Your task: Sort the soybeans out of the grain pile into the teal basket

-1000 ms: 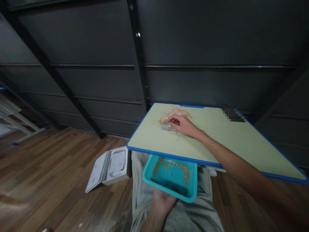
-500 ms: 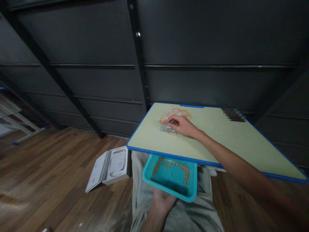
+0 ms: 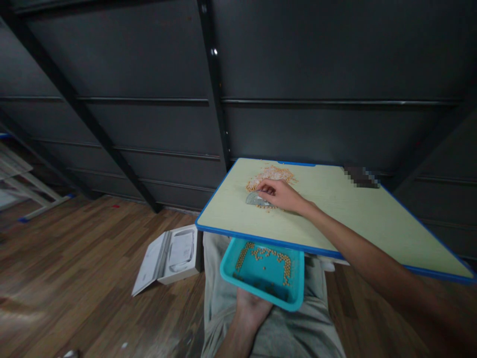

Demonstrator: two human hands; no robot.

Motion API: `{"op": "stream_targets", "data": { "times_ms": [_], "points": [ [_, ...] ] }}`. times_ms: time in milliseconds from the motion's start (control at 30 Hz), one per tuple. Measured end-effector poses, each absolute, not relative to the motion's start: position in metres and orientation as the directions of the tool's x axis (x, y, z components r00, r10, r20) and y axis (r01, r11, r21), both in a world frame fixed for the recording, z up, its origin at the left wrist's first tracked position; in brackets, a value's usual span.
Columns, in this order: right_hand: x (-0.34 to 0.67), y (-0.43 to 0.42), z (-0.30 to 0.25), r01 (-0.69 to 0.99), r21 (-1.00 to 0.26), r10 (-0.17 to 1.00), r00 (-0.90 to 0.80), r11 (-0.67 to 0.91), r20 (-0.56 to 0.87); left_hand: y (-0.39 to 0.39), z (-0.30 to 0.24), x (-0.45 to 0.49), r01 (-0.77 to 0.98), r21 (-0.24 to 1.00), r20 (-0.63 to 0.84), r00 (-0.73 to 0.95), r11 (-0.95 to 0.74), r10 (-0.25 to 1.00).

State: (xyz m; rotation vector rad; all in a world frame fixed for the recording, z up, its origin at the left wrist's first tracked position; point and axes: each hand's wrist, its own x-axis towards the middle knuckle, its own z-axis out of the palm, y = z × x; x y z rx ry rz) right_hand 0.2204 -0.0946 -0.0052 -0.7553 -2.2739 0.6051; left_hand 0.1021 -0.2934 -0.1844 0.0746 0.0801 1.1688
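Across the frame's centre, a pale, blue-edged table (image 3: pixel 350 214) before a dark panelled wall (image 3: pixel 149 64), right hand (image 3: pixel 281 194) pinching a clear half-round plate (image 3: pixel 252 199) among scattered grains (image 3: pixel 274 174), at lower centre, left hand (image 3: pixel 252 307) under a teal tray (image 3: pixel 255 278) of tan balls (image 3: pixel 287 268), finger closure hidden, wooden floor (image 3: pixel 93 248) lower left.

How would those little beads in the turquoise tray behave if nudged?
The beads would likely roll easily, being small and round. The raised walls of the turquoise tray should probably keep them in. A tilt of the left hand beneath might gather them together.
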Motion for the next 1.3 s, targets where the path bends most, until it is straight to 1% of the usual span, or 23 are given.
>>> {"op": "stream_targets", "data": {
  "times_ms": [133,400,567,733,833,933,1167,1300],
  "points": [
    [0.219,-0.096,-0.005,0.361,-0.599,0.664,-0.619,0.714,0.418,-0.293,-0.187,0.101,-0.914,0.082,-0.031,0.397,0.398,0.917],
    [0.219,-0.098,-0.006,0.350,-0.598,0.653,-0.632,0.721,0.417,-0.294,-0.192,0.100,-0.917,0.093,-0.085,0.381,0.388,0.921],
    [0.218,-0.100,-0.004,0.363,-0.585,0.649,-0.643,0.726,0.407,-0.295,-0.190,0.100,-0.920,0.102,-0.076,0.373,0.379,0.925],
    [0.218,-0.101,0.001,0.363,-0.594,0.660,-0.627,0.718,0.414,-0.295,-0.189,0.102,-0.923,0.125,-0.103,0.354,0.365,0.930],
    [0.219,-0.099,0.000,0.361,-0.596,0.666,-0.607,0.717,0.433,-0.294,-0.191,0.102,-0.919,0.118,-0.076,0.370,0.377,0.926],
    [0.219,-0.099,-0.002,0.374,-0.588,0.665,-0.620,0.717,0.417,-0.295,-0.192,0.101,-0.911,0.105,-0.052,0.394,0.398,0.917],
    [0.217,-0.105,-0.001,0.382,-0.564,0.647,-0.649,0.732,0.400,-0.295,-0.183,0.103,-0.919,0.113,-0.114,0.366,0.378,0.923],
    [0.216,-0.106,0.000,0.358,-0.580,0.638,-0.660,0.732,0.397,-0.294,-0.184,0.102,-0.918,0.110,-0.101,0.371,0.381,0.923]
  ]
}}
